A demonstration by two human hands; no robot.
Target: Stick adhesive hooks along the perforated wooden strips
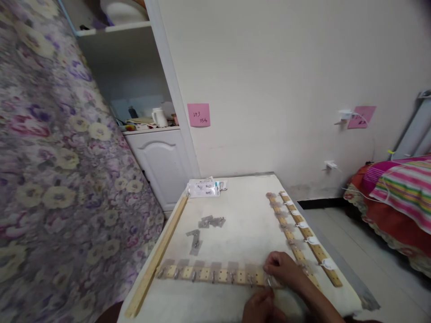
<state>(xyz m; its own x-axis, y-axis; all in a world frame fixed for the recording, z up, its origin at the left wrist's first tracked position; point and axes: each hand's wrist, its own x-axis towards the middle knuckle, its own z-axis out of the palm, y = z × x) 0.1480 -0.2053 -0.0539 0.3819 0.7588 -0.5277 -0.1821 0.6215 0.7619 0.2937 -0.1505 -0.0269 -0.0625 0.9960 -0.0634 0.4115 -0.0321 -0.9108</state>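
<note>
A wooden strip with holes [222,275] lies across the near part of the table, with several clear-backed metal hooks set along it. At its right end, one small metal hook [269,281] sits between my hands. My right hand [282,268] is above that hook, thumb and fingers pinched together at its clear backing. Just below, my left hand [258,307] has its fingers closed at the hook's lower end; they partly hide it. Loose hooks on clear backings [211,221] lie mid-table, and another small group [195,242] lies nearer.
On the right, one wooden strip [290,236] bears clear-backed hooks and another [317,249] bears white hooks. A bare wooden bar [158,255] runs along the table's left edge. Packaged hooks [204,189] lie at the back, near the wall. A floral curtain [67,179] hangs left.
</note>
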